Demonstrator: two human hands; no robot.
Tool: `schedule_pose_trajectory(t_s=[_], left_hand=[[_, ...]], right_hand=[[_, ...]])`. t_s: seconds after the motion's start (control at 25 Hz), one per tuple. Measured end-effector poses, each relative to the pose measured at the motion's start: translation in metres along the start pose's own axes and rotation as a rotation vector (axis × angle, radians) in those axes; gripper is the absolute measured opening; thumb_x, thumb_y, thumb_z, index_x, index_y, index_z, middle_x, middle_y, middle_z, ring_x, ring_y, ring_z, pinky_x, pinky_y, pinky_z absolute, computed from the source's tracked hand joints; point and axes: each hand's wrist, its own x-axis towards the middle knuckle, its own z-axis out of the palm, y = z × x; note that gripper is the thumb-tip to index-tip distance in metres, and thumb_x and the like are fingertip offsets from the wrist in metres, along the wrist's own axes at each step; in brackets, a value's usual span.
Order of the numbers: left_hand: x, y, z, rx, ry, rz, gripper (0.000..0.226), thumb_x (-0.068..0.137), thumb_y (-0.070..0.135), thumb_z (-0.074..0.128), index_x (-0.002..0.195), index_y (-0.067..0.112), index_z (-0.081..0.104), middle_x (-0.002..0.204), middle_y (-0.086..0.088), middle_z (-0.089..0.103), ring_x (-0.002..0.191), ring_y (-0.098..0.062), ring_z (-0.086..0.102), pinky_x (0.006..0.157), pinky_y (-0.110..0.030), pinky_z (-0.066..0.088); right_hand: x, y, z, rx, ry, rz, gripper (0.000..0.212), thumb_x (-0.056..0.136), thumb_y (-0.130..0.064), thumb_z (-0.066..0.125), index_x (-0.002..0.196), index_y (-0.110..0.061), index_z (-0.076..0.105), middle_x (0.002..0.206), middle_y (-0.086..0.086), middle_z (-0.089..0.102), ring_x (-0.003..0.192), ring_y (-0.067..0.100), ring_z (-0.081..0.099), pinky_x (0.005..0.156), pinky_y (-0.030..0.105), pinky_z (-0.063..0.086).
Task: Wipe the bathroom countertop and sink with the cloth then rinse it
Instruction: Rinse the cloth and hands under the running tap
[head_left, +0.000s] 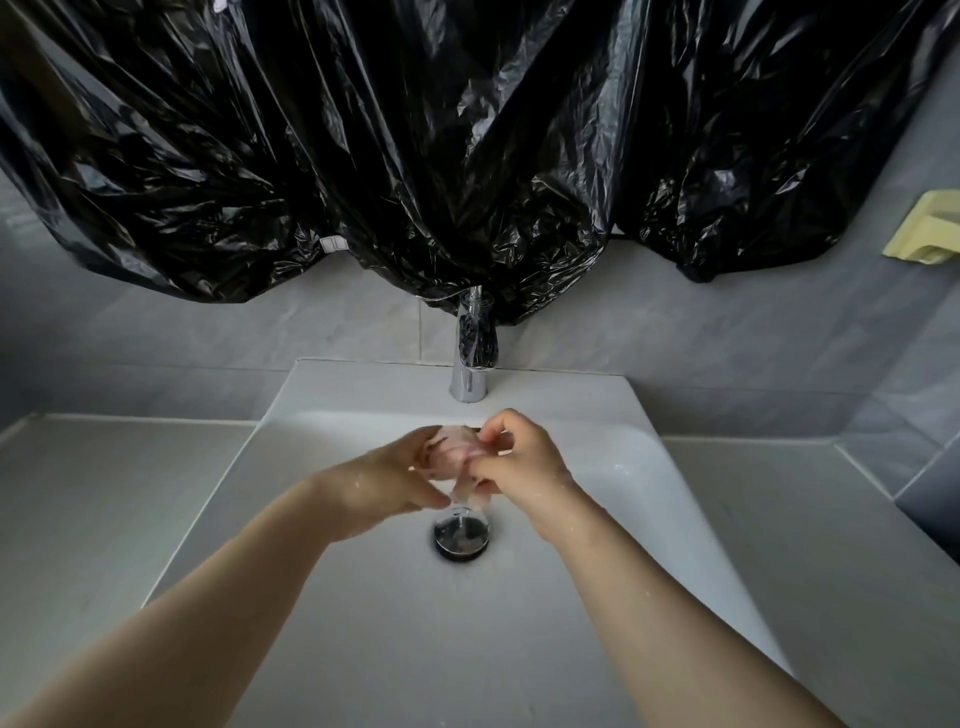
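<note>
A small pale pink cloth (453, 451), wet and bunched up, is held over the middle of the white sink (649, 467). My left hand (395, 480) grips it from the left and my right hand (519, 457) pinches it from the right. A thin stream of water runs from under the cloth down to the dark drain (461, 535). Behind the hands, the chrome tap (471, 364) stands at the sink's back edge. The pale countertop (104, 493) lies on both sides of the sink.
Crinkled black plastic sheeting (415, 156) hangs over the wall above the tap. A yellow soap holder (924, 228) is fixed to the grey tiled wall at the right. A raised ledge (883, 483) borders the countertop's right end.
</note>
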Motion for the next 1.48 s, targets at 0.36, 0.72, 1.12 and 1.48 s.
schedule_pose_trajectory(t_s=[0.36, 0.72, 1.12, 1.48], left_hand=[[0.023, 0.000, 0.022, 0.222, 0.151, -0.152, 0.016, 0.081, 0.011, 0.066, 0.096, 0.006, 0.062, 0.078, -0.008, 0.059, 0.073, -0.016, 0.057, 0.078, -0.034, 0.054], [0.031, 0.011, 0.021, 0.341, 0.071, -0.383, 0.033, 0.076, 0.001, 0.066, 0.069, 0.018, 0.039, 0.051, 0.003, 0.026, 0.047, -0.011, 0.022, 0.042, -0.019, 0.018], [0.041, 0.008, 0.039, 1.409, 0.425, -0.150, 0.026, 0.084, 0.005, 0.041, 0.100, 0.016, 0.058, 0.103, -0.001, 0.065, 0.090, -0.022, 0.062, 0.063, -0.027, 0.042], [0.045, 0.013, 0.032, 1.670, 0.384, 0.002, 0.026, 0.077, 0.000, 0.047, 0.092, 0.017, 0.059, 0.094, 0.001, 0.068, 0.086, -0.024, 0.063, 0.061, -0.026, 0.038]], right_hand=[[0.002, 0.001, 0.001, 0.436, -0.070, 0.131, 0.019, 0.079, 0.009, 0.063, 0.083, -0.008, 0.058, 0.082, 0.011, 0.064, 0.072, 0.021, 0.065, 0.065, 0.026, 0.053], [0.008, 0.044, 0.004, -1.294, 0.132, -0.769, 0.078, 0.044, -0.023, 0.083, 0.118, -0.022, 0.058, 0.134, 0.000, 0.053, 0.091, 0.019, 0.059, 0.069, 0.028, 0.048], [0.021, 0.022, 0.015, -1.266, 0.049, -0.419, 0.020, 0.081, -0.006, 0.059, 0.100, -0.003, 0.054, 0.092, 0.014, 0.068, 0.081, 0.032, 0.067, 0.057, 0.028, 0.032], [0.018, 0.016, 0.015, -1.022, 0.010, -0.188, 0.018, 0.080, -0.009, 0.046, 0.092, -0.014, 0.059, 0.087, 0.006, 0.063, 0.071, 0.029, 0.052, 0.061, 0.027, 0.037]])
